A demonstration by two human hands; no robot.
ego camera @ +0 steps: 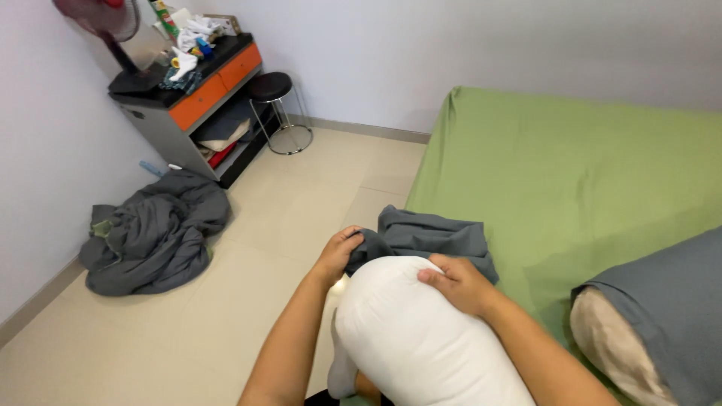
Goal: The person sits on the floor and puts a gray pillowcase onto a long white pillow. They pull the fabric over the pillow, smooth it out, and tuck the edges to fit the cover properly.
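Note:
A white pillow lies lengthwise in front of me, its far end at the edge of the green bed. A grey pillowcase lies bunched at that far end. My left hand grips the pillowcase's edge at the pillow's left corner. Over the top of the pillow's right side rests my right hand, fingers curled and pressing on the white fabric next to the pillowcase.
A second pillow in a grey case lies on the bed at the right. A heap of grey bedding sits on the tiled floor at the left. A cabinet with orange drawers, a black stool and a fan stand by the far wall.

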